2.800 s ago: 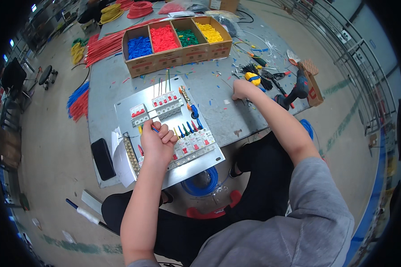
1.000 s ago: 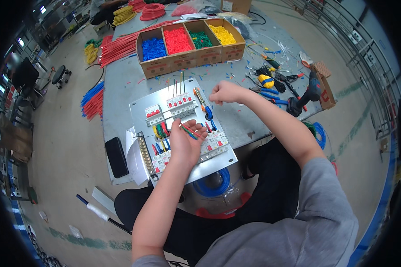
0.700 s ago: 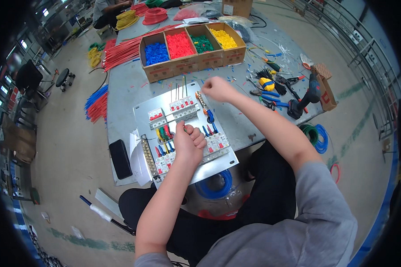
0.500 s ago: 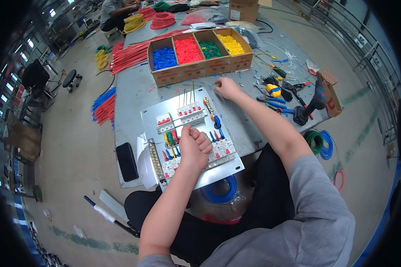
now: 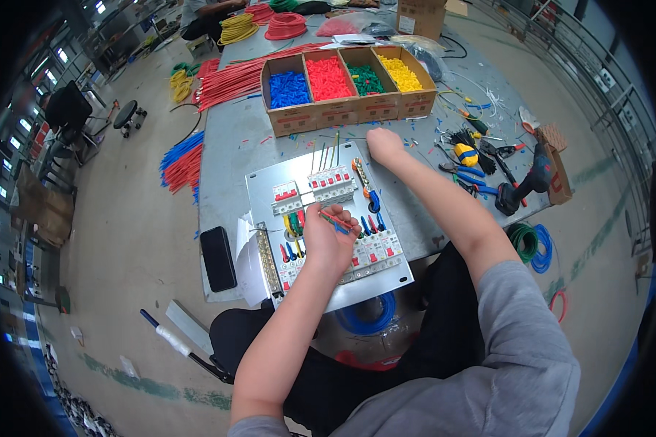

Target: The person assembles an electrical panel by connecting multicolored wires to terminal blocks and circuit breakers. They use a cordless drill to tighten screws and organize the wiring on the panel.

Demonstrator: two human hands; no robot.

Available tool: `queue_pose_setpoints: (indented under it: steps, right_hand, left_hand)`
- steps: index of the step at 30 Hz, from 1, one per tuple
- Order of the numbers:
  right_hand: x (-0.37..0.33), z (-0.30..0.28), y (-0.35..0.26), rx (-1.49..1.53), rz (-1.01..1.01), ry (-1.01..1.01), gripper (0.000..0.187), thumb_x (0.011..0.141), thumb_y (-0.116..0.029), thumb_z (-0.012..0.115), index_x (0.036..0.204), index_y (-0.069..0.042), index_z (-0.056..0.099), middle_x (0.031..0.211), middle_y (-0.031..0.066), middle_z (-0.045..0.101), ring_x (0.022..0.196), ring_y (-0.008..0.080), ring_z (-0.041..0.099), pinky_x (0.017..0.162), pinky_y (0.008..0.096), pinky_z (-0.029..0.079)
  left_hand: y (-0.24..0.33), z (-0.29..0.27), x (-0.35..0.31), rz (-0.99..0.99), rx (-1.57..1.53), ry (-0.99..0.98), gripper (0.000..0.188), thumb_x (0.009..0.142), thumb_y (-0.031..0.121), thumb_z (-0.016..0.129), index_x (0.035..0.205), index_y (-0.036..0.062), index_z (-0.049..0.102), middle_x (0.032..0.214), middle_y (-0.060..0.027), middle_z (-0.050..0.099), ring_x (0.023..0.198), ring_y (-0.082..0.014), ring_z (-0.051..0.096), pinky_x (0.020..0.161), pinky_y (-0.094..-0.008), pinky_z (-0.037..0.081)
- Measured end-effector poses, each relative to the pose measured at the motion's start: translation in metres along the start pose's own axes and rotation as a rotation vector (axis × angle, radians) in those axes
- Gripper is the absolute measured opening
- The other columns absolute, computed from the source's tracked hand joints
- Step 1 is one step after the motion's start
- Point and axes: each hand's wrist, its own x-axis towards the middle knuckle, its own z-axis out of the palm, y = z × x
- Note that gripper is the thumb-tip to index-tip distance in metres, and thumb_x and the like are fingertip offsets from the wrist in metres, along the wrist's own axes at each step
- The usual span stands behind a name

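Observation:
My left hand [image 5: 329, 242] is half curled, palm up, over the middle of a metal mounting panel [image 5: 283, 172]. Small red and blue sleeve-like pieces lie in its fingers. Past the panel's far right corner, my right hand [image 5: 385, 147] rests low at the tabletop with its fingers bent in; its fingertips are mostly hidden. The panel carries a row of white circuit breakers [image 5: 331, 185] with red switches, and several thin wires [image 5: 326, 156] stand up behind them. More breakers [image 5: 372, 253] line the near edge. A brass terminal strip [image 5: 267, 261] runs along the left side.
Beyond the panel stands a divided cardboard box [image 5: 306, 119] of blue, red, green and yellow sleeves. Pliers [image 5: 468, 173] and a cordless drill [image 5: 521, 186] lie to the right. A black phone [image 5: 218, 258] is at the left edge. Red wires [image 5: 233, 84] lie behind.
My left hand has turned and loosened from a fist, showing the coloured pieces in it. My right hand stays near the panel's far corner. The whole view has shifted slightly.

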Motion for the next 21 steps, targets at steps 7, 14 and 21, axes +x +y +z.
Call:
queue_pose_setpoints:
  steps: [7,14,21]
  right_hand:
    - [0.005,0.004,0.008,0.066,0.087,-0.06,0.016,0.086,-0.007,0.073,0.098,0.001,0.078,0.109,0.0259,0.077,0.103,0.0425,0.075,0.091,0.05,0.062]
    - [-0.014,-0.021,0.036,0.187,0.193,-0.107,0.037,0.082,-0.033,0.085,0.092,0.002,0.078,0.097,0.0217,0.078,0.091,0.0379,0.076,0.082,0.0466,0.061]
    - [-0.114,-0.127,-0.082,0.967,-0.032,-0.632,0.035,0.091,-0.038,0.079,0.086,-0.003,0.075,0.074,0.0031,0.067,0.063,0.0122,0.061,0.057,0.0318,0.05]
  left_hand:
    - [0.004,-0.017,0.007,-0.054,0.052,-0.122,0.031,0.11,0.035,0.041,0.094,0.0111,0.052,0.063,0.0025,0.036,0.059,-0.0136,0.033,0.07,-0.0372,0.04]
    - [-0.003,-0.002,0.005,-0.013,0.024,-0.063,0.03,0.109,0.031,0.042,0.104,0.0046,0.055,0.08,-0.0023,0.046,0.069,-0.0147,0.039,0.069,-0.0339,0.042]
    - [0.0,-0.019,0.016,0.052,-0.016,0.007,0.044,0.11,0.041,0.039,0.115,0.0003,0.055,0.107,-0.0145,0.059,0.098,-0.0281,0.056,0.096,-0.0462,0.051]
